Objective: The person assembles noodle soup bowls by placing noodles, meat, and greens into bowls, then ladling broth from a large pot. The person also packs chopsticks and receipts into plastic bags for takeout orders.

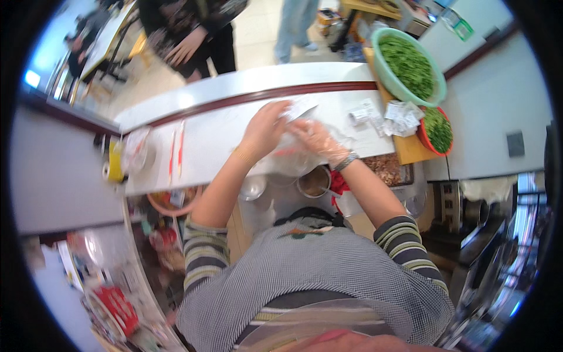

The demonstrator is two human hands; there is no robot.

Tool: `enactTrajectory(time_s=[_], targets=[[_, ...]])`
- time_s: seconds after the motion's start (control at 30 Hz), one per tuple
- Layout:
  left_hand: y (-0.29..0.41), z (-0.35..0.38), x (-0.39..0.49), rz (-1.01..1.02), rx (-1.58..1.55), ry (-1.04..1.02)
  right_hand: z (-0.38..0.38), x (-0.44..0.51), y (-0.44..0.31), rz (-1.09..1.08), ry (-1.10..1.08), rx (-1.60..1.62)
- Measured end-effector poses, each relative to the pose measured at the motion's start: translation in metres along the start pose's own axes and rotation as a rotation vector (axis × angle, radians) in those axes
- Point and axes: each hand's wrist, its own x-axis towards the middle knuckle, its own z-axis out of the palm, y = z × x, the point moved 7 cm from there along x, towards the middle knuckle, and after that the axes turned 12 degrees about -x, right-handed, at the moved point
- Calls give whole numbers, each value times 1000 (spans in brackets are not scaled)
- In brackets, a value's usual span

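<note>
My left hand [266,127], bare with a gold-coloured bracelet at the wrist, has its fingertips on a printed paper slip [302,107] above the white counter. Close beside it, my right hand [320,140] wears a clear plastic glove, with a watch at the wrist. Its fingers are pinched together at the top of a clear plastic bag [294,160]. Something red shows through the bag; what it is stays blurred. The bag lies at the counter's near edge, partly hidden by my hands. Both hands are slightly blurred.
Crumpled paper slips [401,119] lie at right beside a green basin of chopped greens [407,66] and a red bowl [436,132]. A metal pot [314,181] stands below the counter [211,141]. Red-and-white chopstick packets [176,152] lie left. A person [189,39] stands across.
</note>
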Motion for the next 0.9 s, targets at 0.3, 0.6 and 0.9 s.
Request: enactTrajectory(time_s=[0.3,0.6,0.9], targets=[[-35,4,-57,-319,-84,208,19,13,17,159,-413,105],[4,18,-104,-125,-32,30,3,-21,-35,-166,-106,-228],[-53,48,-77,-652,-463,15,-15,-39,-71,-676,441,-609]])
